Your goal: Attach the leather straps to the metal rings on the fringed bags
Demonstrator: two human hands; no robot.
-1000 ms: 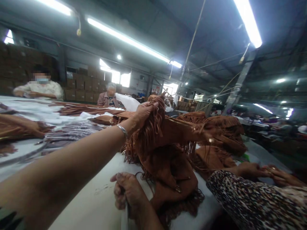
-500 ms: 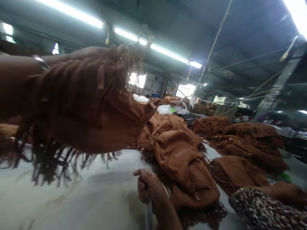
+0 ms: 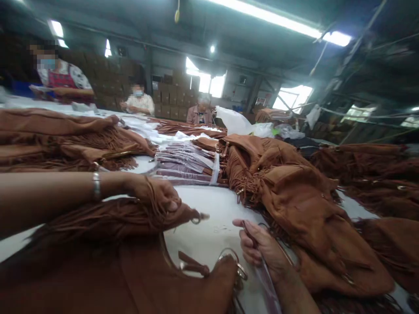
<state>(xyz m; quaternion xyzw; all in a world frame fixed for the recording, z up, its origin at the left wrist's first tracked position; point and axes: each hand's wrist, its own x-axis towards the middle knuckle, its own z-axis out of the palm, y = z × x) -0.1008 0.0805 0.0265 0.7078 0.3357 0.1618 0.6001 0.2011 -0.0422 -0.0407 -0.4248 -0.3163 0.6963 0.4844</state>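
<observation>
My left hand (image 3: 160, 196), a bracelet at its wrist, is closed on the upper edge of a brown fringed bag (image 3: 81, 270). Strands of fringe hang over the fingers. The bag's mouth faces right, with a zipper pull and metal rings (image 3: 240, 271) at its near corner. My right hand (image 3: 258, 244) is just right of the bag, its fingers closed on a narrow strip (image 3: 269, 283) that looks plastic-wrapped and runs down past the wrist. Its exact kind is unclear. My right hand is apart from the bag.
A pile of brown fringed bags (image 3: 294, 192) lies right of my right hand, others (image 3: 49, 135) at the left. Stacked plastic-wrapped strips (image 3: 186, 161) lie ahead on the white table (image 3: 209, 203). Several people sit or stand beyond; one is a masked person (image 3: 139, 102).
The bag in my left hand has come down from its raised position onto or near the table. My view has turned left. My right hand still grips the narrow strip.
</observation>
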